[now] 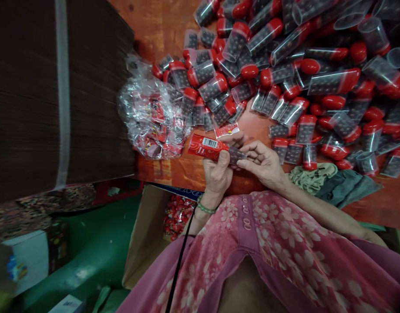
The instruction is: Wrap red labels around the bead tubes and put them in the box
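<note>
My left hand [217, 171], with a green bead bracelet at the wrist, is closed on a tube [208, 147] with a red printed label and a barcode. The tube lies tilted, its red end to the left and its dark, clear end to the right. Thumb and fingers of my right hand [263, 164] pinch around that right end. Just above the tube is a small red and white label [227, 130]. A crumpled clear plastic bag [154, 117] with red printed pieces in it sits to the left of my hands.
Many red-capped clear tubes [306, 128] of dark balls are heaped across the orange table [252, 119]. Green cloths [345, 187] lie at its front edge. A tall dark strapped stack [26, 100] stands left. Below, a cardboard box [144, 234] holds red pieces [178, 215].
</note>
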